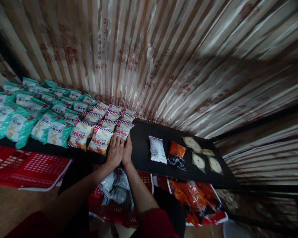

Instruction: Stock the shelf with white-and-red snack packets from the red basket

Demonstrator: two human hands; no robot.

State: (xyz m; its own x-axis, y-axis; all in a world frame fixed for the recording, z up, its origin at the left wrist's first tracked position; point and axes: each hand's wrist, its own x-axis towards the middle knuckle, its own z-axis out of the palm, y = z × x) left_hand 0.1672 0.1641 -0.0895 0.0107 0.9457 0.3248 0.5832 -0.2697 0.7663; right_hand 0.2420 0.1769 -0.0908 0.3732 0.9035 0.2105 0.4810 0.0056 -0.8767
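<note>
My left hand [115, 151] and my right hand [127, 150] are side by side at the front of the black shelf, pressed round the lower part of a white snack bag [122, 128] with a red, white and blue striped top edge. That bag stands upright at the right end of several matching bags in rows. Just left of my left hand stands another such bag [99, 140], apart from my fingers. My fingers partly hide the bottom of the held bag.
Teal snack bags [58, 132] fill the shelf's left. Rightward on the black shelf [140, 138] lie a white packet [157, 150], an orange-and-black packet [176, 153] and round pale packs [198, 162]. Red baskets [39, 168] sit below, some holding packets. Striped wrapped material [139, 66] rises behind.
</note>
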